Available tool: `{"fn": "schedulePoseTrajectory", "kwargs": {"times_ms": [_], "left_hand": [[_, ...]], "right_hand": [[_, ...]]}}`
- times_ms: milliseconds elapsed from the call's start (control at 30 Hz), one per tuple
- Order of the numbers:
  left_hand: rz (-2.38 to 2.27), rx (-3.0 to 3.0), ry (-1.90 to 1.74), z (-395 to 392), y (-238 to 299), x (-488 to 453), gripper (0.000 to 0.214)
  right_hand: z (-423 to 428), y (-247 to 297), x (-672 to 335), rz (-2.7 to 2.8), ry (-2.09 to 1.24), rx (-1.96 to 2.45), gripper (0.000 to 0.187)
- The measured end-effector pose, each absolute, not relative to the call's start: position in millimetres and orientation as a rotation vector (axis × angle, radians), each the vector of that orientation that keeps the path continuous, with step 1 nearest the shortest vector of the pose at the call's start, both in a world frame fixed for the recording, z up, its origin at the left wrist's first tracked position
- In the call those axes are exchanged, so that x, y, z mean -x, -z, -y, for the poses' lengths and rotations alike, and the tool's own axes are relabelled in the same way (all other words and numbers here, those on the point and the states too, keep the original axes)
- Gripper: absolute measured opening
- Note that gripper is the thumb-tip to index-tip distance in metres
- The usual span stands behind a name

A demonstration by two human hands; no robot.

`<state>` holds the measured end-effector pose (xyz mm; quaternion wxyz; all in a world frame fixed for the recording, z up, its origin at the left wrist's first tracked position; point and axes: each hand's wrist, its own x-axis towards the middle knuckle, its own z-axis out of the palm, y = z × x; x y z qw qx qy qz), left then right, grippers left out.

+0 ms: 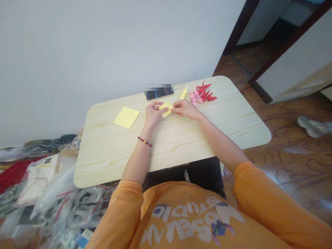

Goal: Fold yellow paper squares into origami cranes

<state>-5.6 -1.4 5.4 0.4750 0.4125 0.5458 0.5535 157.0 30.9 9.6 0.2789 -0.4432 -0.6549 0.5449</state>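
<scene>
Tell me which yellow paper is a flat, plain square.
The yellow square left of the left hand, flat on the table. The yellow piece between that hand and the right hand is folded, as is the yellow one beside the pink paper.

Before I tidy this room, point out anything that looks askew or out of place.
Beside the table, at left, plastic bags and apparent clothing lie jumbled, which looks untidy. Nothing looks spilled.

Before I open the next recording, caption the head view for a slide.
Left hand and right hand hold a folded yellow paper over a pale table, red origami nearby.
</scene>
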Motion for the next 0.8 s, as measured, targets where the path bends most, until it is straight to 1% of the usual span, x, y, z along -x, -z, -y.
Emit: {"fn": "schedulePoseTrajectory", "kwargs": {"times_ms": [200, 367, 633, 800], "left_hand": [[-1.327, -1.019, -1.382, 1.0, -5.1, 5.2, 0.037], [-1.319, -1.022, -1.384, 1.3, -5.8, 5.6, 0.037], [-1.308, -1.010, -1.285, 2.2, -8.4, 8.5, 0.039], [-1.308, -1.026, -1.205, 2.6, -8.5, 11.3, 0.039]], "right_hand": [[-31.4, -8.5, -158.7, 1.713, -1.494, 1.156, 0.019], [-32.2, -8.2, -158.7, 1.725, -1.535, 1.135, 0.017], [-30.9, -11.7, -159.2, 1.665, -1.563, 1.160, 0.017], [-31.3, -12.6, -161.8, 1.723, -1.580, 1.155, 0.013]]}}
